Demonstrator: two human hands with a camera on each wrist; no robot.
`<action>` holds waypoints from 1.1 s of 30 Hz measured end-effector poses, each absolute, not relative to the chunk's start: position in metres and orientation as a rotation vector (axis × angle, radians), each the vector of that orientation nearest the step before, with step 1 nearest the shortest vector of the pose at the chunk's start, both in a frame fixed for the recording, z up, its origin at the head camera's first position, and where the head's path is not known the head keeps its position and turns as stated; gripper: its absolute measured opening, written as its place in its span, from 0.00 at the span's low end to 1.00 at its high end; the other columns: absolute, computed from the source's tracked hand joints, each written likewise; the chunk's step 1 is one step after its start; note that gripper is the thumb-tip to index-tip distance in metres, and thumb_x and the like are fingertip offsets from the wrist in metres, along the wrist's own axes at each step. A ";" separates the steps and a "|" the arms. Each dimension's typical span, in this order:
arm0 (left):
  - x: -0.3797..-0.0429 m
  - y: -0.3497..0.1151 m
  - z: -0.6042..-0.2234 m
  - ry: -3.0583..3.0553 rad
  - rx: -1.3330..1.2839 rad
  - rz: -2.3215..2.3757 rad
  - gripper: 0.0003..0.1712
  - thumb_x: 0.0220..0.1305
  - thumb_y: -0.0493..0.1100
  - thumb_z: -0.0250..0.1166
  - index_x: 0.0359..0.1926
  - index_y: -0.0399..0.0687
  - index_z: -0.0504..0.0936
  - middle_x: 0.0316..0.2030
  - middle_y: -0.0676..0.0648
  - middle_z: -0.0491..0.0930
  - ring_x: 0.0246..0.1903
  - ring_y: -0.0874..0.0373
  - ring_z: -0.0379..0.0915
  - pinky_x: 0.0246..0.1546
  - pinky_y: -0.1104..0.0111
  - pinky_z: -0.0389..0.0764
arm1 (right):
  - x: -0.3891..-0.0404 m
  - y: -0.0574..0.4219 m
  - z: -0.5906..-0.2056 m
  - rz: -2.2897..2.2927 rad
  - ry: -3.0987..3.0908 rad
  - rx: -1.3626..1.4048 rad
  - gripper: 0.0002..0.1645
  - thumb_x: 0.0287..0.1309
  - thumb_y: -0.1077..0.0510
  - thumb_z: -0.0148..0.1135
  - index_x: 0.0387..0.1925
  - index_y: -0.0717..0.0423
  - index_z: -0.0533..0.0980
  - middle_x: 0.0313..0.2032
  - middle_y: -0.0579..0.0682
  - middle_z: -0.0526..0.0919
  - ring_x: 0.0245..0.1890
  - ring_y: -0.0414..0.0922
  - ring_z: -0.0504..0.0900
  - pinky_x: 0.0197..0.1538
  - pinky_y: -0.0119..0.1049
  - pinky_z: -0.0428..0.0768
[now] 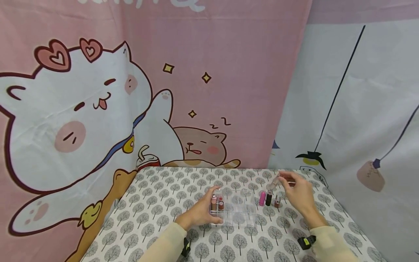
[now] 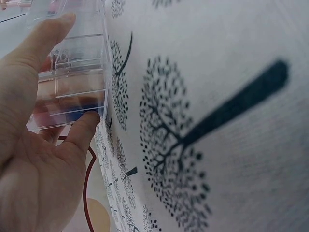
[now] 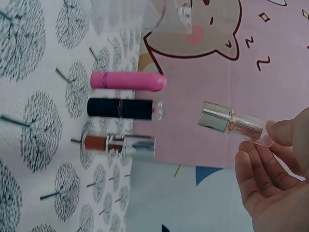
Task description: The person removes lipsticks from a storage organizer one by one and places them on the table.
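My left hand point(image 1: 200, 211) grips the left end of a clear plastic organizer point(image 1: 239, 219), its thumb and fingers spread across opposite sides. Two lipsticks, one pinkish point(image 1: 214, 205) and one dark red point(image 1: 221, 205), stand in the organizer's left compartments. To the right, above the table, my right hand point(image 1: 299, 191) pinches a lipstick point(image 3: 227, 121) by its clear end between thumb and fingertips; its gold end points away from the hand. Below it a pink tube point(image 3: 128, 81), a black lipstick point(image 3: 120, 108) and a brown-and-silver lipstick point(image 3: 118, 144) stand upright in a row.
A tree-print cloth point(image 1: 214, 251) covers the table. Behind it hangs a pink curtain point(image 1: 242, 91) with cartoon animals, and a pale curtain point(image 1: 356, 120) hangs on the right. The upright tubes stand just right of the organizer.
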State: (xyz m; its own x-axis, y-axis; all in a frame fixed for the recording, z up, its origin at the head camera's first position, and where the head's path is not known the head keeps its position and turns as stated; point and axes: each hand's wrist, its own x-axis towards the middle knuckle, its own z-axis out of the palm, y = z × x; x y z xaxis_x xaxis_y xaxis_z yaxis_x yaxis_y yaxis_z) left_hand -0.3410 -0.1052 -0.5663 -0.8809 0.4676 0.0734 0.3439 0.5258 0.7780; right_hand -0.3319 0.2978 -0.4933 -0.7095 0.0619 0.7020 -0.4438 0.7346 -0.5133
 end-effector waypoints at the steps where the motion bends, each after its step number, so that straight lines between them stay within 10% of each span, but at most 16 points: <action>1: -0.341 -0.105 -0.566 2.615 0.701 1.283 0.81 0.55 0.51 0.95 0.91 0.93 0.45 0.78 0.43 0.78 0.66 0.53 0.84 0.78 0.41 0.83 | -0.333 0.300 -0.494 0.888 -2.211 0.283 0.16 0.77 0.65 0.77 0.61 0.63 0.90 0.50 0.63 0.97 0.47 0.62 0.95 0.50 0.06 0.76; 25: -0.338 -0.106 -0.563 2.607 0.731 1.297 0.81 0.56 0.50 0.95 0.91 0.92 0.45 0.78 0.40 0.77 0.71 0.45 0.82 0.80 0.37 0.79 | -0.336 0.346 -0.527 0.889 -2.433 0.113 0.17 0.86 0.59 0.68 0.67 0.62 0.86 0.57 0.65 0.94 0.55 0.65 0.93 0.45 0.15 0.78; 33: -0.340 -0.106 -0.564 2.623 0.726 1.272 0.81 0.55 0.51 0.95 0.92 0.90 0.45 0.79 0.40 0.77 0.71 0.45 0.83 0.79 0.37 0.81 | -0.335 0.355 -0.535 0.855 -2.537 0.164 0.18 0.84 0.63 0.70 0.67 0.65 0.86 0.57 0.67 0.93 0.54 0.67 0.94 0.51 0.57 0.96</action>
State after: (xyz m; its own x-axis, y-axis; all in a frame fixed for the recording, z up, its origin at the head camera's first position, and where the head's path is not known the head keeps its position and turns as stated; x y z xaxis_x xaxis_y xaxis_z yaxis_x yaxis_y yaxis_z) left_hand -0.3398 -0.1063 -0.5637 -0.8743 0.4781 0.0841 0.3622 0.5271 0.7687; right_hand -0.3349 0.3546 -0.5347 -0.8891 0.0319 0.4565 -0.2509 0.8004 -0.5445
